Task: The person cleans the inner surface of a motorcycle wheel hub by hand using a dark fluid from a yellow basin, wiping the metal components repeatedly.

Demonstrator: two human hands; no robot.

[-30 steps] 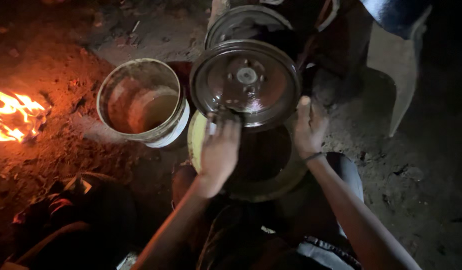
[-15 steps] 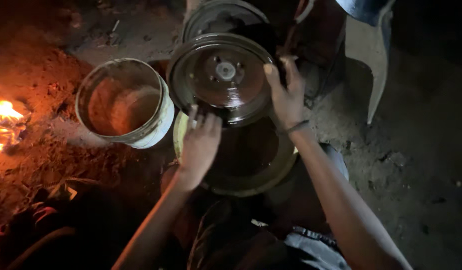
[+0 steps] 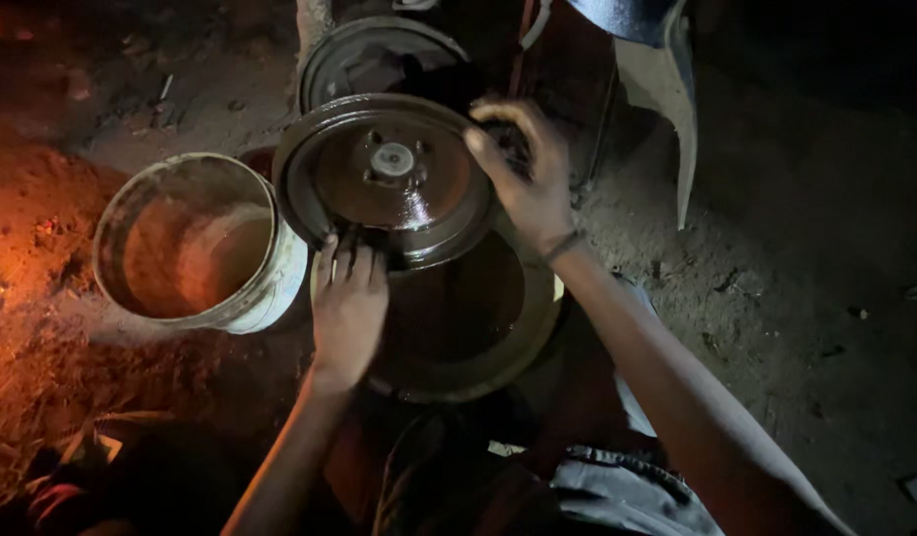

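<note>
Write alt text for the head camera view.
Both hands grip a wet round metal drum over a dark basin: left hand at its lower rim, right hand at its right edge. A dirty bucket stands left on dirt.

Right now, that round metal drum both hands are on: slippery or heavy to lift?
The metal drum looks wet and glossy, so probably slippery. Thick rim and rigid metal suggest it is heavy and stiff. The left hand and right hand grip opposite edges, hinting it needs both.

bucket (image 3: 195, 248) left of drum (image 3: 389, 179) | drum over basin (image 3: 458, 318), seemingly touching
</note>
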